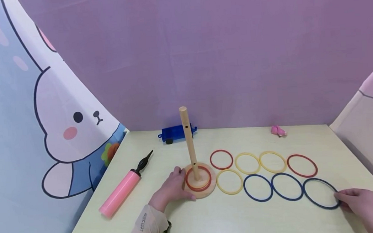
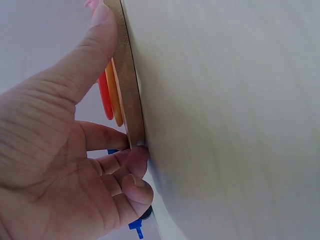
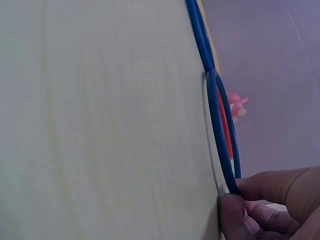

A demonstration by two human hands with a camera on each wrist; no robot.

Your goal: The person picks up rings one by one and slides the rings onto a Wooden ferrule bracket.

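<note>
My left hand grips the edge of a round wooden base, thumb at the near side and fingers at the far side. An upright wooden peg rises from that base. Around the peg's foot lie a red ring and an orange-yellow ring, stacked on the base. Far to the right, my right hand pinches the outer edge of a blue ring between thumb and fingers. That ring is slightly tilted, its far end close to the neighbouring blue ring.
Between the hands, red, yellow and blue rings lie flat in two rows, including a red ring and a yellow ring. A pink pump lies at the left. Behind are a blue toy wagon and a small pink toy.
</note>
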